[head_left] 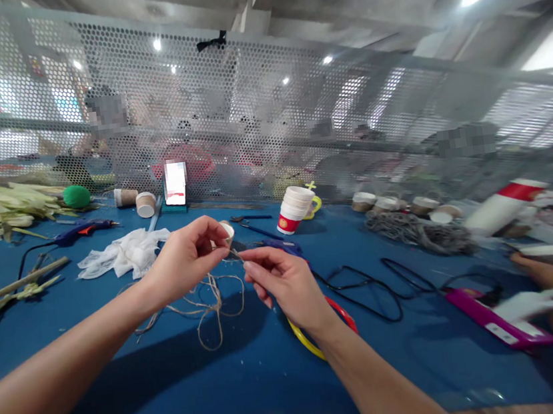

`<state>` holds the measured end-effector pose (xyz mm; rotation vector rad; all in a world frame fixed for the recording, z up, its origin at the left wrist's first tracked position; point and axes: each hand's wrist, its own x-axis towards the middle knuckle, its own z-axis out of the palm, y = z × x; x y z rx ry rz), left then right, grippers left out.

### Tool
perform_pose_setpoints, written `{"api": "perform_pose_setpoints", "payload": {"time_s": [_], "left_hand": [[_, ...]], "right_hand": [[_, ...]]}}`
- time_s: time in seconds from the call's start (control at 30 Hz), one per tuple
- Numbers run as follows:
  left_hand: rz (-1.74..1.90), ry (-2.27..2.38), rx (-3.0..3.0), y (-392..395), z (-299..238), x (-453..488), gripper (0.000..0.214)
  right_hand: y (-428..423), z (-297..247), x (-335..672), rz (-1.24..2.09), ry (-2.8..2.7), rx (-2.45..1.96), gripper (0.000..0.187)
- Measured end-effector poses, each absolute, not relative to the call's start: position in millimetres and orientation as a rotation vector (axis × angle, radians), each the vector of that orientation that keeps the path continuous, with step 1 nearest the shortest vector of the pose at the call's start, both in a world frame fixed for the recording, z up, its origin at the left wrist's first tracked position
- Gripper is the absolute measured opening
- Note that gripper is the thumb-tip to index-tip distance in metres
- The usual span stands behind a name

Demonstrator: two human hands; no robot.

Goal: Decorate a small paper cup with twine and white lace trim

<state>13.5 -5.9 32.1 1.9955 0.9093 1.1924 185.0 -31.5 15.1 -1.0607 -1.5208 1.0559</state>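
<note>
At tips of our right fingers (261,257), small dark piece (235,255), pinched; our left fingers (208,229) curled close beside it, gripping or not we cannot tell; below them, loose twine (212,305) on blue surface (187,386); beyond right fingers, stacked paper cups (293,209)

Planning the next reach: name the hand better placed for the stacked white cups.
Probably the right hand: the stacked white cups stand beyond it, on its side, while the left hand is farther left.
</note>
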Motion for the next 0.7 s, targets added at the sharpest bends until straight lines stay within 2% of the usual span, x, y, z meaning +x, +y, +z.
{"api": "perform_pose_setpoints", "payload": {"time_s": [0.33, 0.7], "left_hand": [[1.267, 1.046, 2.213, -8, 41, 10, 0.006], [1.225, 1.016, 2.158, -10, 43, 10, 0.007]], "right_hand": [[-31, 15, 186, 0.989, -1.548, -1.079, 0.017], [-35, 13, 184, 0.845, -1.643, -1.092, 0.014]]}}
